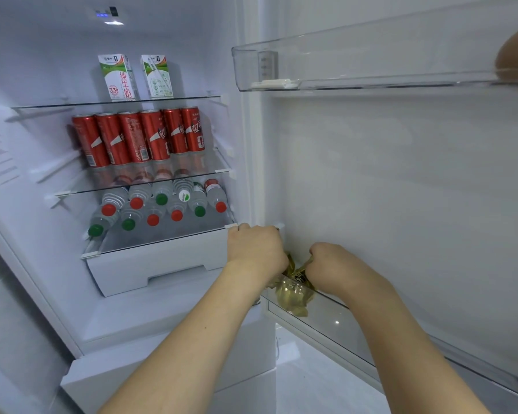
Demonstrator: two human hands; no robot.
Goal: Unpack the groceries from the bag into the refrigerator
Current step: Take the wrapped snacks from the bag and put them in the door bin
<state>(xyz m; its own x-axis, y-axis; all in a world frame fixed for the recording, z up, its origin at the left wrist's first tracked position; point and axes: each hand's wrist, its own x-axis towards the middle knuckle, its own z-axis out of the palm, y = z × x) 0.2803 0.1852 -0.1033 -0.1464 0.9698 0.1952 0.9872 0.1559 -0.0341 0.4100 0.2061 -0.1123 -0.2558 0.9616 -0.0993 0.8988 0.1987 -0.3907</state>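
1. Head view: a gold foil packet [295, 289] is being worked into the lower door bin [326, 316], down at the hinge end of the open refrigerator door [401, 189].
2. The packet's crinkled top is pinched by the right hand [329, 265], fingers curled round the foil; the left hand [256, 248] is curled against the packet's other side, though exactly what is gripped there is hidden by the hand itself.
3. The packet is judged light, soft and crushable, with slippery foil; it is best taken by the gathered top edge, as it is now, and not squeezed at the body.
4. Inside, milk cartons [135, 76] are seen on the top shelf, red cans [141, 135] below them, and water bottles [162, 204] laid flat under those.
5. The upper door bin [371, 82] is seen overhead; the bag itself is not shown.
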